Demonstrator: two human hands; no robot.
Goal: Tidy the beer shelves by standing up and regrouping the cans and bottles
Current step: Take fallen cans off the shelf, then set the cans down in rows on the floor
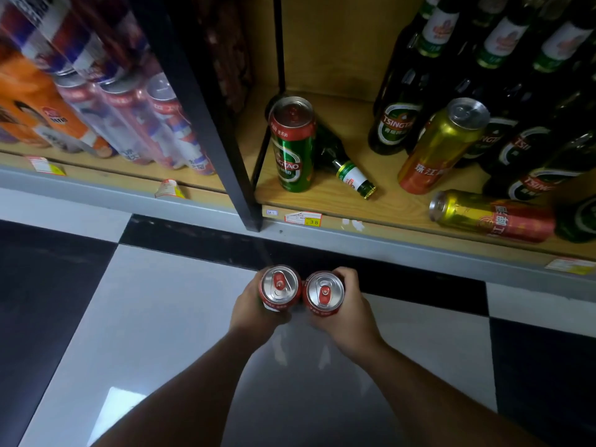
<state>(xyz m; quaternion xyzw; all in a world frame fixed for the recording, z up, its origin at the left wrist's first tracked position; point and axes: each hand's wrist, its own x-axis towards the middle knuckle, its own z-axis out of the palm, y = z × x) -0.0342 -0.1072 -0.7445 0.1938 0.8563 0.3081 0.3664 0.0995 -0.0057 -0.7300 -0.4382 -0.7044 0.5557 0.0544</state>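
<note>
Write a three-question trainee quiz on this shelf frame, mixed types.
1. True or false: the left hand grips a silver-topped can and the right hand grips a second can.
2. The green bottle beside the upright Tsingtao can is: A upright, B lying on its side, C in a hand.
3. Fill in: the gold-and-red can nearest the shelf edge is ___.
Key: 1 true; 2 B; 3 toppled.

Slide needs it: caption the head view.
Left hand grips left can, right hand grips right can, facing a toppled bottle.
</note>
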